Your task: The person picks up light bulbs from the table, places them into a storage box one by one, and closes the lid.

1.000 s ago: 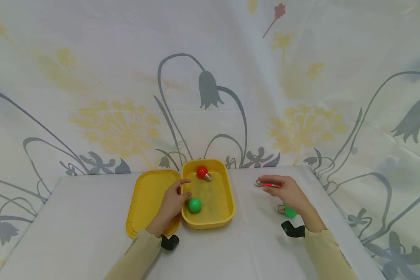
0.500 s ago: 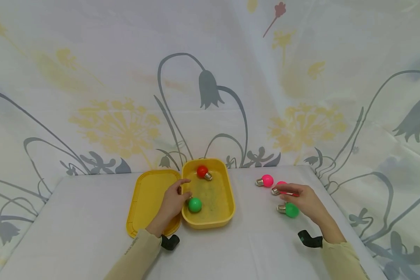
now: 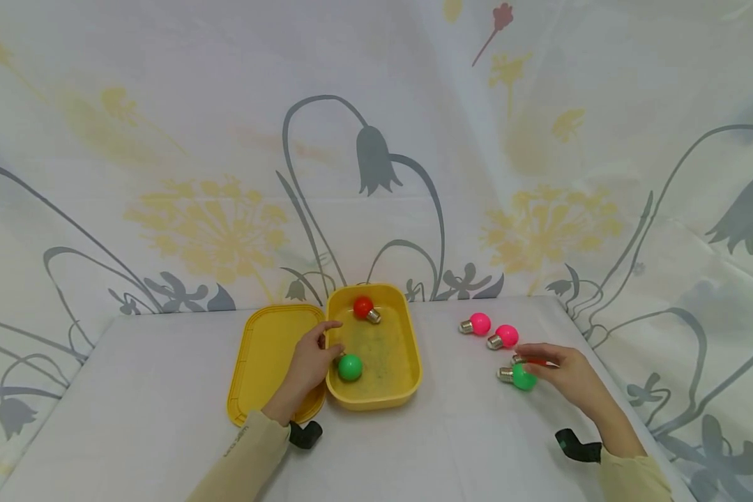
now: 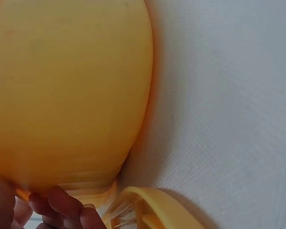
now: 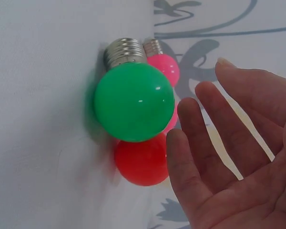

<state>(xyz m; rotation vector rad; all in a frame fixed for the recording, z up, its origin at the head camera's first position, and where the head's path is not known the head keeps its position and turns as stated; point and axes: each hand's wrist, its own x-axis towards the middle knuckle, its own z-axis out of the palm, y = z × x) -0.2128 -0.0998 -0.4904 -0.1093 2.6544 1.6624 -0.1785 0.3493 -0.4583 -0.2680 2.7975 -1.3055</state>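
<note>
My left hand (image 3: 310,359) grips the left wall of a yellow plastic box (image 3: 371,403), with the thumb over its rim; in the left wrist view the fingertips (image 4: 64,202) meet its outside. Inside the box lie a red light bulb (image 3: 362,307) and a green one, the green bulb (image 3: 350,367) near my thumb. My right hand (image 3: 561,369) hovers with loosely bent fingers above the bulbs on the right. Closest to it are a red bulb (image 5: 142,160), mostly hidden in the head view, and a second green bulb (image 5: 134,102). Nothing is held in that palm.
Two pink bulbs, the rear pink bulb (image 3: 480,323) and the front pink bulb (image 3: 506,336), lie beyond my right hand. A flat yellow lid (image 3: 270,348) is left of the box, partly under my left forearm. Behind the white table (image 3: 439,446) hangs a flowered curtain (image 3: 376,230).
My right hand has moved right and toward me, from over the rear pink bulb to the red and green bulbs, uncovering both pink bulbs. My left hand stays at the box.
</note>
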